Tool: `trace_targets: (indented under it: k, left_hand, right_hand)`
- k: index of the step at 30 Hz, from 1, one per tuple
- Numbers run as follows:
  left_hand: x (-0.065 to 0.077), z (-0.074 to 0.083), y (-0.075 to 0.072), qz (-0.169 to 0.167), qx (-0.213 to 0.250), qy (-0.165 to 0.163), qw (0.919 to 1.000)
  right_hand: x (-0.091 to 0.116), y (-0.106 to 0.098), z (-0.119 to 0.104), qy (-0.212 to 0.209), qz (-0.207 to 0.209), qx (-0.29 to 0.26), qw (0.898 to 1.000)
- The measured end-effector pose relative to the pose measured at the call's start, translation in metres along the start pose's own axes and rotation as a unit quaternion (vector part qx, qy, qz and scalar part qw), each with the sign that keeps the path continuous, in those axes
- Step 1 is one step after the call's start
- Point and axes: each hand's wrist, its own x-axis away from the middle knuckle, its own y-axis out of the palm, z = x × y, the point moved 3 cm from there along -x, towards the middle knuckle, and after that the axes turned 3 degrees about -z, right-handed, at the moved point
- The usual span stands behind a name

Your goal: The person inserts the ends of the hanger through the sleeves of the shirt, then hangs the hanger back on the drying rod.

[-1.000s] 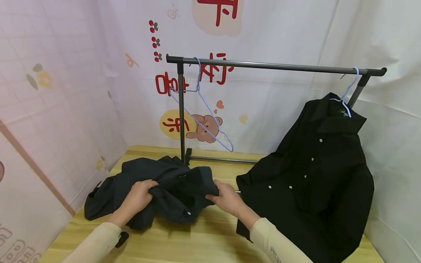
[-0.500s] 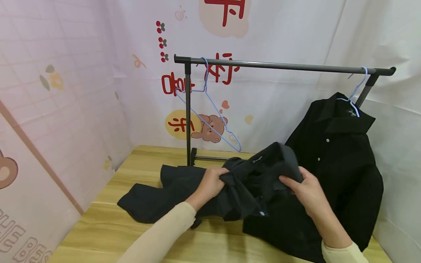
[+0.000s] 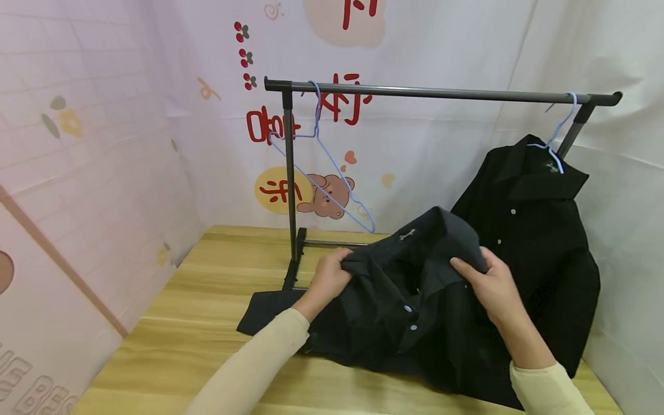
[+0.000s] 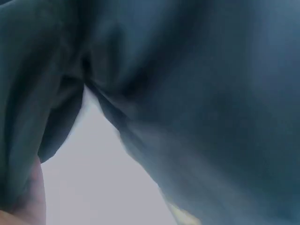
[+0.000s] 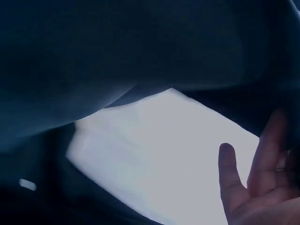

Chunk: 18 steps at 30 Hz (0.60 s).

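Two hands hold up one dark shirt (image 3: 381, 300) between them: the left hand (image 3: 332, 274) grips a bunched fold at its near-left edge, while the right hand (image 3: 493, 285) pinches the collar (image 3: 459, 236), thumb on the near side. Between the hands the neck opening faces up, a small label inside it, with two pale buttons below. One part of the shirt trails out past the left forearm onto the table (image 3: 192, 288); on the other side its lower edge merges with the black behind, and I cannot tell where it ends.

That table is pale, yellowish wood with long streaks of grain, broadest in view to the left of the left hand. Beyond the hands stands a dark metal rack (image 3: 441, 92), its left upright and foot just behind the left hand. Above that hand a light-blue hanger (image 3: 317, 118) hangs from the bar; beyond the right hand, a second hanger (image 3: 561, 124) carries a black shirt (image 3: 552, 248) with white buttons.

White cloth (image 3: 441, 34) lines the room behind the rack and right of the right hand — printed, above the left hand, with red characters, cherries (image 3: 244, 57) and a brown bear (image 3: 327, 196). Farther left runs a pinkish panel (image 3: 78, 190) with faint grid lines and yellow flowers. Both wrist views are mostly blurred dark fabric.
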Motion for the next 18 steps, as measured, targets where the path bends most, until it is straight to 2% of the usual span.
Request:
trace_targets:
  k: [2, 5, 7, 9, 11, 12, 15, 16, 18]
  left_hand:
    - [0.002, -0.029, -0.014, 0.011, -0.019, -0.042, 0.9989]
    - [0.013, -0.070, -0.033, 0.000, -0.043, -0.104, 0.9937]
    - [0.023, -0.090, -0.043, -0.018, -0.068, -0.133, 0.9886]
    - [0.031, -0.102, -0.053, -0.028, -0.094, -0.147, 0.9843]
    - [0.035, -0.107, -0.063, -0.026, -0.120, -0.146, 0.9816]
    - [0.036, -0.105, -0.067, -0.020, -0.128, -0.135, 0.9823]
    - [0.034, -0.090, -0.072, -0.008, -0.138, -0.083, 0.9870]
    - [0.032, -0.082, -0.070, -0.012, -0.137, -0.057, 0.9888]
    - [0.030, -0.065, -0.062, -0.042, -0.130, -0.021, 0.9904]
  right_hand:
    - [-0.010, 0.011, 0.029, 0.038, -0.038, 0.078, 0.995]
    - [-0.018, 0.030, 0.067, 0.078, -0.102, 0.157, 0.979]
    - [-0.016, 0.042, 0.082, 0.082, -0.134, 0.196, 0.968]
    - [-0.013, 0.052, 0.088, 0.066, -0.153, 0.221, 0.961]
    - [-0.010, 0.060, 0.087, 0.044, -0.168, 0.244, 0.954]
    - [-0.008, 0.064, 0.085, 0.032, -0.177, 0.254, 0.950]
    - [-0.003, 0.072, 0.081, 0.011, -0.231, 0.276, 0.933]
    - [-0.001, 0.075, 0.080, 0.005, -0.258, 0.281, 0.924]
    - [0.005, 0.079, 0.078, -0.001, -0.330, 0.297, 0.896]
